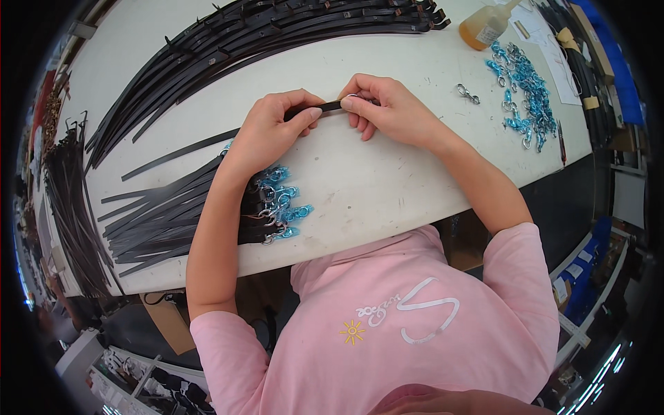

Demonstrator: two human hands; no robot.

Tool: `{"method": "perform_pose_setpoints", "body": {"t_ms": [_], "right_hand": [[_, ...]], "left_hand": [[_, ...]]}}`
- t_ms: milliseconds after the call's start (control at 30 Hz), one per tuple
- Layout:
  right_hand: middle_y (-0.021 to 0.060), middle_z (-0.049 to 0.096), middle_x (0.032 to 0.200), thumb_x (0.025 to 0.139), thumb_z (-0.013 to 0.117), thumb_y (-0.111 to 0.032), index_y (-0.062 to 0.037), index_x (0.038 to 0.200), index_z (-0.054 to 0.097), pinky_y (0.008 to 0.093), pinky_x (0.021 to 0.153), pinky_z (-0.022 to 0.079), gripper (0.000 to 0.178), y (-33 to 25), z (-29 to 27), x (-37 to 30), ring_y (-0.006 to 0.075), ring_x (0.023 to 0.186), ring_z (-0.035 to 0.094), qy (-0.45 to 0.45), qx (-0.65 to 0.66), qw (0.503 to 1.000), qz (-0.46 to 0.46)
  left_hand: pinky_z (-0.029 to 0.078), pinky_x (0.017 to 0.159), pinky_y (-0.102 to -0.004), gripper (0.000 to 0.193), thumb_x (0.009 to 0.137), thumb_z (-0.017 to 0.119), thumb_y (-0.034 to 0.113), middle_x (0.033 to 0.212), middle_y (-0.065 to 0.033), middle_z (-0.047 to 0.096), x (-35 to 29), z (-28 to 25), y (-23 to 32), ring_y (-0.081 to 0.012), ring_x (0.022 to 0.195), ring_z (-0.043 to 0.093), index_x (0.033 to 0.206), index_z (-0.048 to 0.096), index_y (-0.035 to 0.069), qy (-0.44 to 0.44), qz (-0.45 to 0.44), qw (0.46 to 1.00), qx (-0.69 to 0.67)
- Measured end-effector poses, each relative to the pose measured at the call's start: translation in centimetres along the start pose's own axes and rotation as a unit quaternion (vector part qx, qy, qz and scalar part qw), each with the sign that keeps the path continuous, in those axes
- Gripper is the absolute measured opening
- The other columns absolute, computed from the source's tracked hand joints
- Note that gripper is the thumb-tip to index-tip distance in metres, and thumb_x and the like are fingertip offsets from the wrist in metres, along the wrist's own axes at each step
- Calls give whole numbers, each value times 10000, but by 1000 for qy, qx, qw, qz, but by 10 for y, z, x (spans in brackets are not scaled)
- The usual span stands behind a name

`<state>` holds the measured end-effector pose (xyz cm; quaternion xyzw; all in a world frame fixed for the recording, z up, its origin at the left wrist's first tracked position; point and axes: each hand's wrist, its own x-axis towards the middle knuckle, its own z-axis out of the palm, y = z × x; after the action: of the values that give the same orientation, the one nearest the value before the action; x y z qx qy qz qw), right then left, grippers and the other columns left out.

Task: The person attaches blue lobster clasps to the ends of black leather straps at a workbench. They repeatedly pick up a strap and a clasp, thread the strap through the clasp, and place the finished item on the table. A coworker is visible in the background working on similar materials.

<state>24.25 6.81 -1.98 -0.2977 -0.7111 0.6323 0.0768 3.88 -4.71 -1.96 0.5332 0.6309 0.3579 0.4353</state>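
Observation:
Both my hands are raised over the white table, gripping one dark narrow strap (pixel 190 149) near its end. My left hand (pixel 273 131) pinches it between thumb and fingers, and its long tail trails off to the left. A short way to the right, my right hand (pixel 384 111) pinches the end of the same strap. A bit of metal shows at those fingertips, but its shape is mostly hidden. Beside my left forearm lies a bundle of finished-looking straps (pixel 162 221), with metal clasps in blue wrapping (pixel 280 200) at their right ends.
A large pile of dark straps (pixel 228 52) spans the table's far side. Another bundle (pixel 76 207) hangs over the left edge. At right lie a heap of blue-wrapped clasps (pixel 529 90), one loose clasp (pixel 468 94), a bottle of amber liquid (pixel 481 29) and a pen (pixel 561 144).

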Motion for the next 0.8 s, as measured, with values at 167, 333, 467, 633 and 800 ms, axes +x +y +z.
{"method": "perform_pose_setpoints", "body": {"t_ms": [167, 333, 467, 633, 800], "right_hand": [[31, 617, 787, 1031, 564, -172, -6, 1065, 621, 240, 613, 552, 179, 2, 0, 0, 87, 696, 605, 1, 3, 1000, -5], [31, 615, 784, 1030, 566, -172, -6, 1065, 621, 241, 604, 549, 178, 1, -1, 0, 88, 685, 601, -1, -3, 1000, -6], [31, 614, 783, 1031, 567, -173, -6, 1062, 620, 242, 596, 550, 179, 0, -1, 0, 89, 683, 600, 0, -4, 1000, -4], [32, 614, 783, 1033, 568, -176, -7, 1056, 620, 246, 593, 554, 179, 3, -1, 1, 89, 688, 600, 0, 1, 1000, -8], [29, 614, 779, 1032, 571, -176, -7, 1052, 621, 243, 596, 553, 177, 0, 1, 2, 89, 687, 600, 3, -1, 1000, -3]], "left_hand": [[451, 625, -268, 209, 982, 624, 162, 692, -27, 611, 1, 2, 3, -100, 653, 542, 1034, 718, -17, 5, -16, 999, 27], [442, 604, -267, 211, 980, 626, 168, 677, -30, 607, 0, 4, 0, -100, 631, 532, 1015, 716, -20, 17, -5, 1000, 26], [442, 597, -265, 211, 978, 630, 168, 679, -37, 612, 1, 5, 0, -97, 627, 535, 1015, 715, -21, 22, -7, 1000, 19], [465, 666, -237, 216, 991, 634, 165, 766, -20, 642, 1, 2, 5, -78, 699, 549, 1070, 697, -26, 0, -23, 999, 39], [485, 706, -253, 231, 979, 662, 177, 838, -62, 701, 1, 13, 12, -107, 735, 579, 1066, 694, -34, 39, 55, 988, 136]]}}
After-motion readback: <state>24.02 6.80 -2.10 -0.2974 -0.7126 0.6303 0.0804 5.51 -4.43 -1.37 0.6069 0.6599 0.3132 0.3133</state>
